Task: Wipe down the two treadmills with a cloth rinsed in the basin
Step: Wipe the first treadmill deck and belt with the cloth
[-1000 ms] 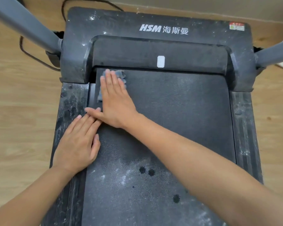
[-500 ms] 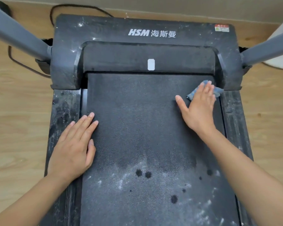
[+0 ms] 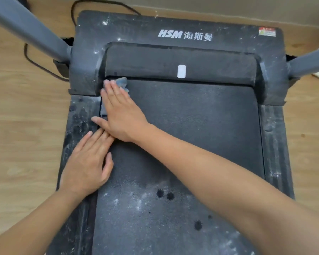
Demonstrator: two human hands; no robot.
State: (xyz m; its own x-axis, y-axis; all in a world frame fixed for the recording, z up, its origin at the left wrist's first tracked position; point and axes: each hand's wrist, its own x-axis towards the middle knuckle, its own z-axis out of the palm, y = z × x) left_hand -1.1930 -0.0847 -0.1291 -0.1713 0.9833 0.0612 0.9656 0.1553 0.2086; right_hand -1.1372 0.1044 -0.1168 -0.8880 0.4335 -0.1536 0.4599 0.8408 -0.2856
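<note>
Left rail (image 3: 77, 116): smudged; we judge it unwiped. Left hand (image 3: 85, 162): fingers straight, flat on rail and belt edge. Right hand (image 3: 120, 115): fingers straight, pressing cloth (image 3: 122, 82) at far-left corner of belt (image 3: 201, 116). Far belt looks clean; near end dusty; second treadmill unseen; we count most of the task left. Half a second ago our cloth sat far right.

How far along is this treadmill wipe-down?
The belt looks wiped across its far half. The right hand presses the cloth into its far-left corner; the left hand rests flat. White dust covers its near half, side rails and motor cover. No second treadmill shows.
</note>
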